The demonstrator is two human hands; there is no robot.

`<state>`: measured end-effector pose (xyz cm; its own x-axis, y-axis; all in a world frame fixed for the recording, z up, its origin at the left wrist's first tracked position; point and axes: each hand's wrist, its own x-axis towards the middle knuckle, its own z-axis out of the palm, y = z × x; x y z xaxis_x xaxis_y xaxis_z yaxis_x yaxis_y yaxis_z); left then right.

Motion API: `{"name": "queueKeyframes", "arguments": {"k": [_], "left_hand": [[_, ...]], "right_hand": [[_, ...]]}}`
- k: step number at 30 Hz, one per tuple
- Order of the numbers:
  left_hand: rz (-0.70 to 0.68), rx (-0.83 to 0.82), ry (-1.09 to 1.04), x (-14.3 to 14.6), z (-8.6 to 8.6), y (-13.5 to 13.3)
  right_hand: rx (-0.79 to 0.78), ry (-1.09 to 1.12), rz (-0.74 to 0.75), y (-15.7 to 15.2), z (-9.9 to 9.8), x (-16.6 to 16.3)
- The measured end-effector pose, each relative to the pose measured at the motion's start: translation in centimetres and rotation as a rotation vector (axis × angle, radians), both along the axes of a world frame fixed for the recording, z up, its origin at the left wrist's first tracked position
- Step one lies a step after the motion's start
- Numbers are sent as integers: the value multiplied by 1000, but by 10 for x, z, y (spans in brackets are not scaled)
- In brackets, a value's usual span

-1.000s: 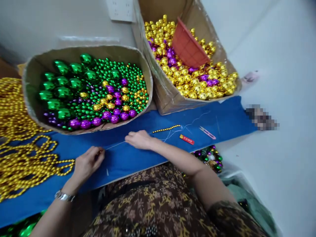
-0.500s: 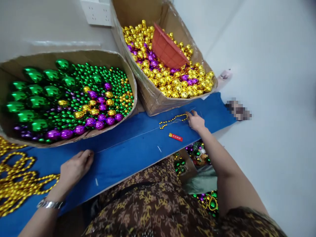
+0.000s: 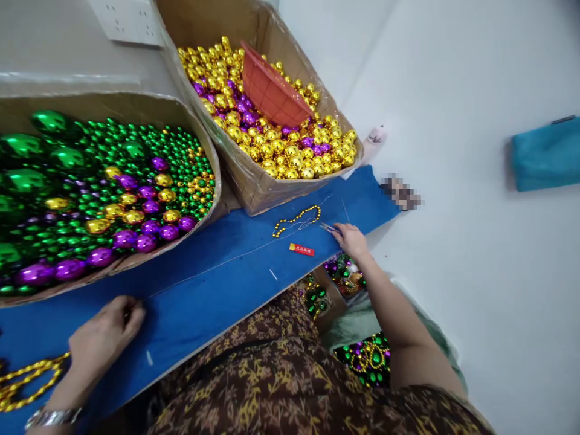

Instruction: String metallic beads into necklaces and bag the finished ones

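Observation:
At the left of the blue-covered board, my left hand (image 3: 109,329) is closed in a pinch on a thin pale thread (image 3: 208,269). The thread stretches across the board towards a short loop of small gold beads (image 3: 296,219). Just right of that loop, my right hand (image 3: 353,240) grips a small pair of thread snips (image 3: 328,228), whose metal tips point left at the beads. A red and yellow packet (image 3: 301,249) lies below the beads, touched by neither hand.
A carton (image 3: 217,175) of green, purple and gold balls stands behind the board. Beside it, another carton (image 3: 267,196) holds gold and purple balls and a red basket (image 3: 274,90). Gold bead strands (image 3: 31,377) lie at the left. More beads (image 3: 362,359) sit below the board.
My right hand has left the gold beads and now has thread snips in it. The view has swung right, bringing a teal object in. My left hand keeps its pinch.

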<state>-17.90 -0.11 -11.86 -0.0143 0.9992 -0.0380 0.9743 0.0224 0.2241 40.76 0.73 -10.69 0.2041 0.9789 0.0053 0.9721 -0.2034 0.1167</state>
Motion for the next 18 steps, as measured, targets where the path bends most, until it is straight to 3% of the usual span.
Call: {"name": "queueKeyframes", "arguments": {"k": [8,10,13,15,18], "left_hand": [[-12,11,13,9,0,-9],[27,49,-47,10,3,-10],[76,106,-180,9,8,-11],[94,132,-263,7,11,-11],[95,159,-338,5,15,-12]], "right_hand": [[19,2,-13,-2,9,-30],[66,126,86,-3,16,-56],[39,391,410,-3,23,-114],[-17,369,505,-3,25,-155],[-82,206,532,2,26,-199]]}}
